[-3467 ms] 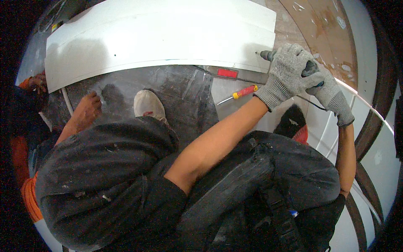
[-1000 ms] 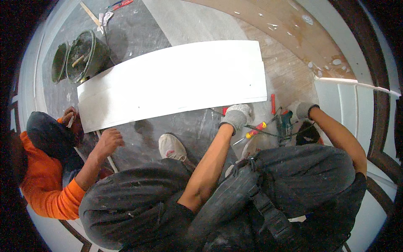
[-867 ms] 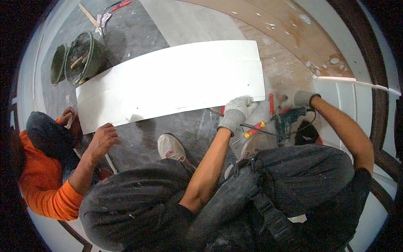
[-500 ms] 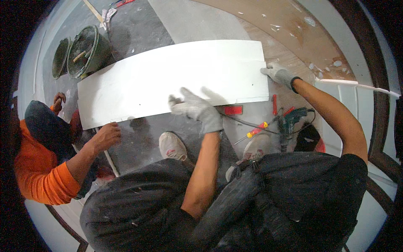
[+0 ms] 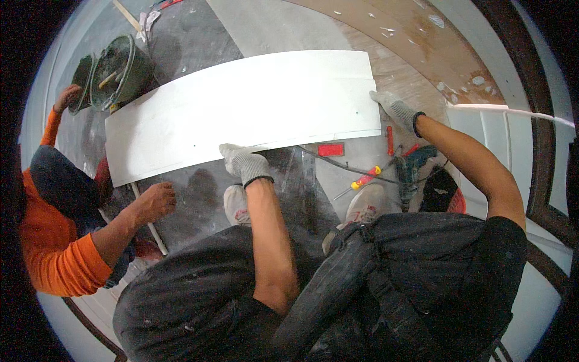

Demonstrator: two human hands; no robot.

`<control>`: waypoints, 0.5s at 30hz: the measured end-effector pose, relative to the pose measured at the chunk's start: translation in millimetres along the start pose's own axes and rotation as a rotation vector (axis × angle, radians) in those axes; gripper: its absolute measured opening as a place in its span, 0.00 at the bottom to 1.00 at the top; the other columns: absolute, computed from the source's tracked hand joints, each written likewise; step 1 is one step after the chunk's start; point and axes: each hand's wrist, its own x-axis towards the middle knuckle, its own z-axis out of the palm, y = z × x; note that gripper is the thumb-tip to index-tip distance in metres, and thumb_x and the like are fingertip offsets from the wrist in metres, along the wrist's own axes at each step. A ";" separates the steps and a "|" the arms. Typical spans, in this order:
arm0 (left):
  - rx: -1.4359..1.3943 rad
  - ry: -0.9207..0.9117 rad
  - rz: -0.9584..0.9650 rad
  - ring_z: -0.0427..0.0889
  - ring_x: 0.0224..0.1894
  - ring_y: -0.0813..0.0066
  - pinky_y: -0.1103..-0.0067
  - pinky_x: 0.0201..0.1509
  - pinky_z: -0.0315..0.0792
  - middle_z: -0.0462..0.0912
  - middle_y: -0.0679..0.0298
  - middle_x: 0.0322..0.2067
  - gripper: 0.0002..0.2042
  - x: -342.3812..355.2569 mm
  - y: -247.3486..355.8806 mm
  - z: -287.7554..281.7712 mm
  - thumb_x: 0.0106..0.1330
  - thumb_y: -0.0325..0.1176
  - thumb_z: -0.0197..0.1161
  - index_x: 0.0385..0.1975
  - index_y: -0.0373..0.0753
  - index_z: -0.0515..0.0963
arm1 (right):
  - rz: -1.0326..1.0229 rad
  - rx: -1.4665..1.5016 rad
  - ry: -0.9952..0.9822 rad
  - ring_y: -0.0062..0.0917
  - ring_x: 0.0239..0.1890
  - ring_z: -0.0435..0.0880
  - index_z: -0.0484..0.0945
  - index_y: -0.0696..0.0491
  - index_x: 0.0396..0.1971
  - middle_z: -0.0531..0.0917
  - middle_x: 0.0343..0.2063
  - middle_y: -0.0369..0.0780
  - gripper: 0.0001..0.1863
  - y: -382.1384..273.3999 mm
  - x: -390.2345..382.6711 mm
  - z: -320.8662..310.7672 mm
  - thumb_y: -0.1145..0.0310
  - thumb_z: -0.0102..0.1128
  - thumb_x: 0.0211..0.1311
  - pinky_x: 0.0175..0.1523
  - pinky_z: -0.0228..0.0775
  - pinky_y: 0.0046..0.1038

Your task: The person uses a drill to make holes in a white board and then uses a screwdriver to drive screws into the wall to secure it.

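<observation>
My left hand [image 5: 247,165] has shifted leftward along the near edge of the white board [image 5: 241,105], gripping it; my right hand [image 5: 398,110] pinches the right edge. Board spans the floor [image 5: 196,211] ahead. Red shoe marks [image 5: 363,215]: illegible.

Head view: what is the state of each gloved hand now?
Left hand: at the near edge of the white panel; grip cannot be told.
Right hand: at its right edge; grip cannot be told.

- Head camera: looks down over the wearer's knees [image 5: 187,277], near side of the white board [image 5: 253,102].
- Faces across the board to the floor [image 5: 277,27] beyond.
- Wide and close, showing the board end to end.
</observation>
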 end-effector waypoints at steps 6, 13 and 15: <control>0.011 0.021 -0.061 0.79 0.62 0.49 0.51 0.66 0.75 0.78 0.49 0.60 0.24 -10.9 23.2 5.2 0.71 0.35 0.44 0.63 0.32 0.71 | 0.055 0.106 0.004 0.32 0.49 0.86 0.78 0.61 0.57 0.86 0.52 0.44 0.30 -4.4 -5.4 8.4 0.46 0.53 0.76 0.55 0.77 0.34; -0.007 -0.008 -0.042 0.78 0.63 0.50 0.50 0.65 0.76 0.78 0.48 0.60 0.22 12.5 21.7 -12.2 0.71 0.34 0.42 0.60 0.31 0.72 | -0.069 -0.028 -0.034 0.32 0.48 0.85 0.77 0.58 0.58 0.85 0.53 0.43 0.32 19.4 18.3 -6.7 0.44 0.57 0.73 0.54 0.78 0.35; -0.016 -0.035 -0.008 0.79 0.60 0.52 0.52 0.63 0.77 0.79 0.49 0.58 0.22 11.9 31.9 -13.9 0.70 0.34 0.44 0.60 0.31 0.71 | -0.065 0.105 -0.015 0.30 0.49 0.85 0.77 0.59 0.58 0.85 0.53 0.44 0.32 9.3 8.1 11.2 0.44 0.57 0.73 0.55 0.77 0.34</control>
